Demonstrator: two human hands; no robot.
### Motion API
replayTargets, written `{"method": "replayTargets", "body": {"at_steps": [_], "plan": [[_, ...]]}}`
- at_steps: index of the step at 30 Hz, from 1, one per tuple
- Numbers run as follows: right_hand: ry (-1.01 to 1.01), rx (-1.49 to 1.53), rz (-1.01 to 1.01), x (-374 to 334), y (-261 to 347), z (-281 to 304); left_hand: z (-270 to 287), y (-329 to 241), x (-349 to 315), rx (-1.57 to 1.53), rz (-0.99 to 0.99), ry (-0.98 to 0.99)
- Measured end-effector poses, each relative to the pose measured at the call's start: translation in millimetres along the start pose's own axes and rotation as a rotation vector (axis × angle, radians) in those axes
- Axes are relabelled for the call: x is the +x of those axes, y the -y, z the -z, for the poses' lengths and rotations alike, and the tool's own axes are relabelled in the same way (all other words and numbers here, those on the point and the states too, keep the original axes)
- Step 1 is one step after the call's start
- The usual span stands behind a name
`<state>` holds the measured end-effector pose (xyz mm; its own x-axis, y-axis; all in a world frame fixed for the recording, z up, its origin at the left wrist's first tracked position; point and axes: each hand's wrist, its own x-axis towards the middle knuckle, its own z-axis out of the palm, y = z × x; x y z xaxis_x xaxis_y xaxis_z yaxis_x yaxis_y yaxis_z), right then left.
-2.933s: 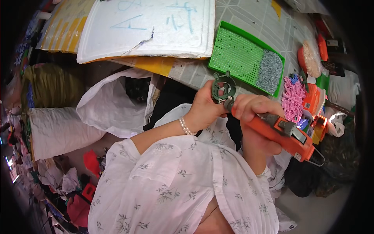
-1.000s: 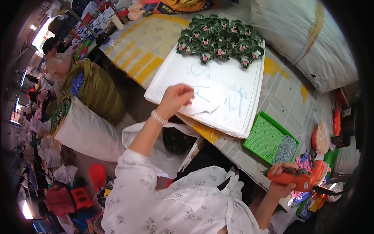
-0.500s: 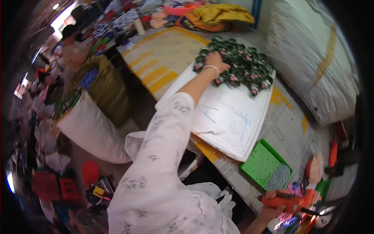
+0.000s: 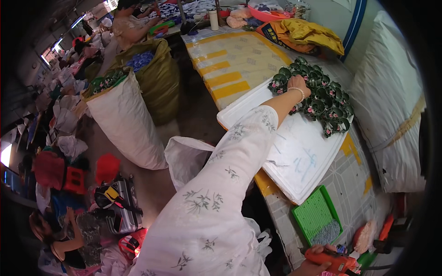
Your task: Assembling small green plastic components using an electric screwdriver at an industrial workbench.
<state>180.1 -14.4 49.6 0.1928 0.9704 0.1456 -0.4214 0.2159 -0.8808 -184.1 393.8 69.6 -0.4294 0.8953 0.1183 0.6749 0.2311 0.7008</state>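
My left hand reaches across a white foam board to a pile of dark green cup-shaped pieces with small pink flowers. Its fingers curl down among the pieces at the pile's left side, and their tips are hidden. At the lower right my right hand grips an orange power drill with a cord. The picture's lower edge cuts off part of that hand. Beside it is a green plastic tray with a heap of tiny grey metal parts.
Large white sacks stand to the right and on the left. A dark yellow sack holds blue pieces. Yellow and orange bags lie at the table's far end. A cream bottle stands nearby. Other people sit farther off.
The view has swung left, so the table and pile appear farther right. My left hand stays at the pile, and my right hand still holds the drill, now lower in the picture.
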Motion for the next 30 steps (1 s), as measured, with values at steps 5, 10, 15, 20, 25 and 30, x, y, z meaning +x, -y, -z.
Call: {"method": "replayTargets", "body": {"at_steps": [5,10,15,20,25,30], "plan": [[-0.066,0.006,0.047,0,-7,6,19,-19,-8,0.012,0.069,0.141],[-0.056,-0.059,0.051,0,1,-13,26,3,6,-0.161,0.1,0.203],[-0.001,-0.113,0.105,2,-6,-10,39,19,-23,-0.641,0.108,0.066],[0.014,-0.118,0.109,-4,-3,-7,64,20,-73,-1.359,0.216,0.644],[0.058,-0.098,0.07,-2,2,-3,63,21,-136,-1.36,0.201,0.778],[-0.066,-0.001,0.014,20,15,-6,42,34,-216,-1.347,0.28,0.926]]}}
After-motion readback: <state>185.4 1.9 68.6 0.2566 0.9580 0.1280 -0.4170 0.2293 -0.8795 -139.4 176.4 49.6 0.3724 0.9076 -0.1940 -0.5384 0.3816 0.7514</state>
